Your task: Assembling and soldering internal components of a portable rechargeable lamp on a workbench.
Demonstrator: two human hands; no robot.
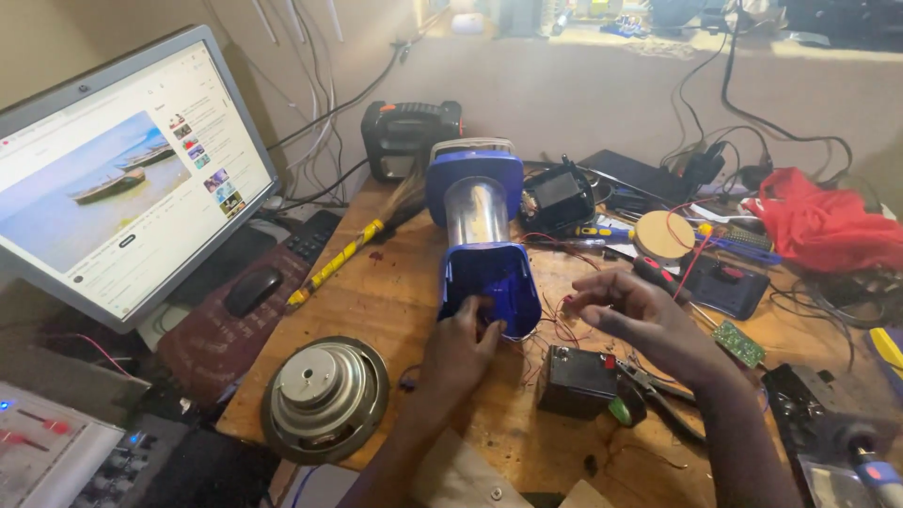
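On the worn wooden bench (404,301) lies a blue plastic lantern (480,240) with a clear cylindrical middle; the left hand (458,350) grips its open square base, while the right hand (632,315) pinches thin red wires (562,325) (fingertips closed) just beside a boxy black battery (576,379)
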